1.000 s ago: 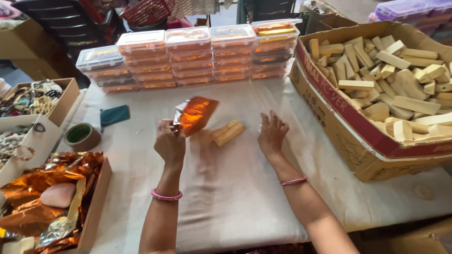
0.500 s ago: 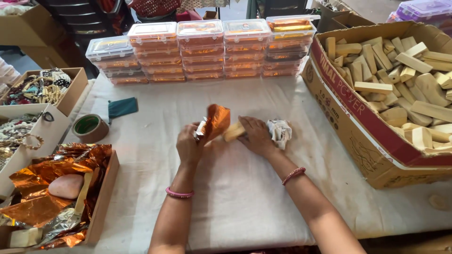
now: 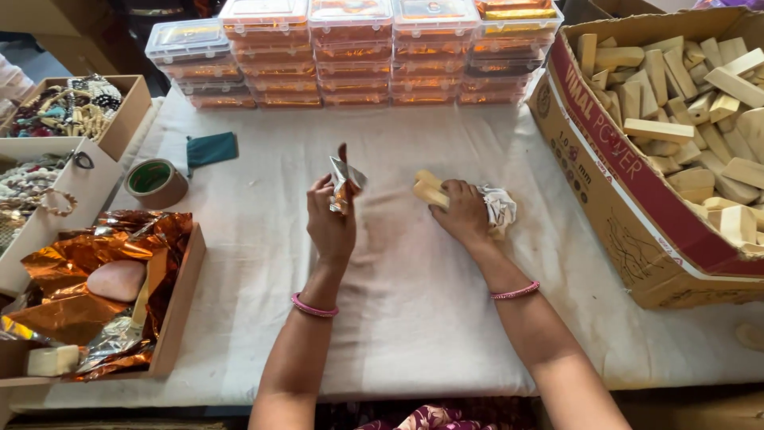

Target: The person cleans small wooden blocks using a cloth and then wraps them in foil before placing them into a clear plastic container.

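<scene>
The left hand (image 3: 330,223) pinches a folded sheet of orange and silver foil (image 3: 344,180) upright above the white cloth-covered table (image 3: 398,302), while just to its right the right hand (image 3: 461,213) grips pale rectangular wooden sticks (image 3: 428,189) and a crumpled white cloth (image 3: 500,209).

The right hand (image 3: 461,213), open and apart from the wooden blocks (image 3: 428,189) a second ago, now grips them along with a crumpled white cloth (image 3: 500,209). The foil sheet (image 3: 344,181) in the left hand (image 3: 330,223) now stands edge-on, silver side showing.
</scene>
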